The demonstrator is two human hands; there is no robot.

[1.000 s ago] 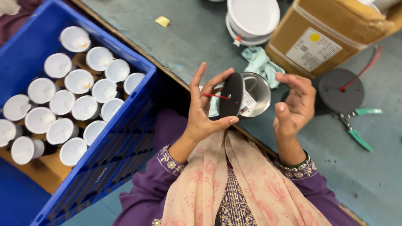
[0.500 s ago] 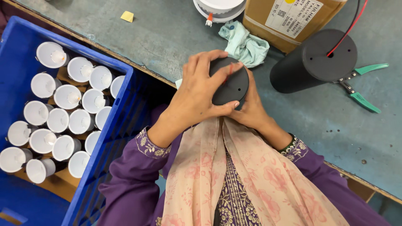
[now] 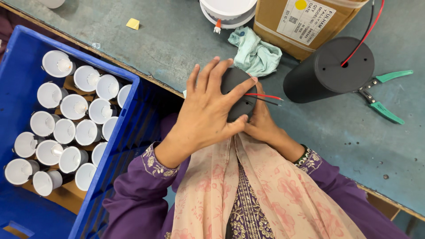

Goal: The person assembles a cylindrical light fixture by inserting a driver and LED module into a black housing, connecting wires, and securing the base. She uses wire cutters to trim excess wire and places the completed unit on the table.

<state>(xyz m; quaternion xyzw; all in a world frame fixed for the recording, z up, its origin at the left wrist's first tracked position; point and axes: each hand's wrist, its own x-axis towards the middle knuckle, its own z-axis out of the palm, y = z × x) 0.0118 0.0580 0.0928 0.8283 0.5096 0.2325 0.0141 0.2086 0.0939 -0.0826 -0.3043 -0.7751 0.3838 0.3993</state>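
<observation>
I am looking down at a blue crate [image 3: 133,132] on the far left, and it is holding rows of white cylindrical housings [image 3: 73,128] standing open end up. Moving right, my left hand [image 3: 208,113] is lying flat with its fingers spread over the black round cap [image 3: 239,88], pressing on top of it near the table's front edge. A red and a black wire [image 3: 265,97] are sticking out from under those fingers, pointing right. My right hand [image 3: 261,124] is sitting beneath the cap, mostly hidden, so I cannot tell how its fingers are set. Just behind the cap a pale green cloth [image 3: 256,55] is lying crumpled on the grey-green table [image 3: 168,40]. Further right a tall black cylinder [image 3: 330,71] is standing with a red wire entering its top, beside a cardboard box [image 3: 305,22], and green-handled pliers [image 3: 383,95] are resting at the far right.
</observation>
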